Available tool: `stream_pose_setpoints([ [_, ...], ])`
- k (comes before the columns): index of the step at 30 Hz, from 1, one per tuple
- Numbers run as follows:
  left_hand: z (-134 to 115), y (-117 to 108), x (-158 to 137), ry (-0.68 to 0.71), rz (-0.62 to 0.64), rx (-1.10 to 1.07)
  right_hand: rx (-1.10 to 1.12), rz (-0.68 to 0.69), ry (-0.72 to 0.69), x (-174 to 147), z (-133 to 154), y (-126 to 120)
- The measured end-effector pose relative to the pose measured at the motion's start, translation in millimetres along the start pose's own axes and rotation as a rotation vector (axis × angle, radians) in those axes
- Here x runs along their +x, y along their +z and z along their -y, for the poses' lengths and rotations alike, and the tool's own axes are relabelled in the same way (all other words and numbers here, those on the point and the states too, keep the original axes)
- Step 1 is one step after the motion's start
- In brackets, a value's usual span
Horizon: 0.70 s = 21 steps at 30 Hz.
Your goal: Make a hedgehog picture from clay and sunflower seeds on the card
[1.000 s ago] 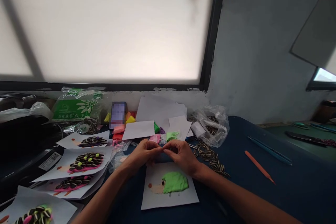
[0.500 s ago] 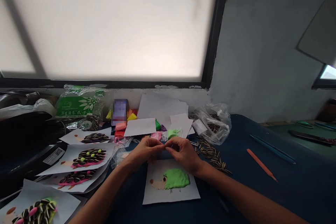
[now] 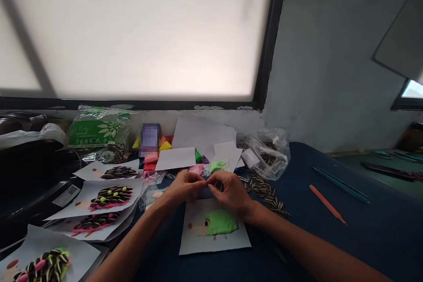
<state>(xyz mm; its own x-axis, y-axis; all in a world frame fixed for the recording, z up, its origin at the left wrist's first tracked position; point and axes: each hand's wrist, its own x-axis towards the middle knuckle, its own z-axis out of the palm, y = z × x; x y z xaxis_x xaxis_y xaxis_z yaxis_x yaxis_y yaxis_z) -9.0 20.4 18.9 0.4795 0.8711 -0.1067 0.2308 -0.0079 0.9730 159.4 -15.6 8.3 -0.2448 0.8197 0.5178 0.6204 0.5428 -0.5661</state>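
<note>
My left hand [image 3: 187,186] and my right hand [image 3: 228,190] meet at the fingertips, both pinched closed. Whatever lies between the fingers is too small to make out. Just below them, on the blue table, is a white paper card [image 3: 191,247] with a hedgehog picture. Its body is a flattened patch of bright green clay [image 3: 222,223]; the snout is pale with a brown nose, and short legs are drawn underneath. Right of my right hand lies a loose pile of striped sunflower seeds [image 3: 266,191].
Finished-looking hedgehog cards [image 3: 110,196] with seeds on clay overlap at the left. Behind my hands are white papers [image 3: 205,132], colored clay packets [image 3: 218,166] and a clear bag of seeds [image 3: 269,156]. An orange clay tool [image 3: 327,205] and blue tweezers [image 3: 340,184] lie right.
The view has shifted very slightly. Both hands stay pinched together above the card, with no other clear difference.
</note>
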Motion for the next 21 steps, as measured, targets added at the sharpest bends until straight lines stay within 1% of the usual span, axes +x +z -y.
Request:
stream_pose_setpoints([
  [6,-2,7,4,0.032,-0.055,0.070,-0.083,-0.017,0.051,2,0,-1],
  [12,0,5,4,0.097,-0.170,0.092,-0.047,-0.059,0.151,6,-4,-17],
  [17,5,6,4,0.091,-0.204,0.080,0.068,0.011,0.196,-8,4,-32],
  [21,4,7,3,0.101,-0.181,-0.013,0.116,0.048,0.238,-27,17,-43],
])
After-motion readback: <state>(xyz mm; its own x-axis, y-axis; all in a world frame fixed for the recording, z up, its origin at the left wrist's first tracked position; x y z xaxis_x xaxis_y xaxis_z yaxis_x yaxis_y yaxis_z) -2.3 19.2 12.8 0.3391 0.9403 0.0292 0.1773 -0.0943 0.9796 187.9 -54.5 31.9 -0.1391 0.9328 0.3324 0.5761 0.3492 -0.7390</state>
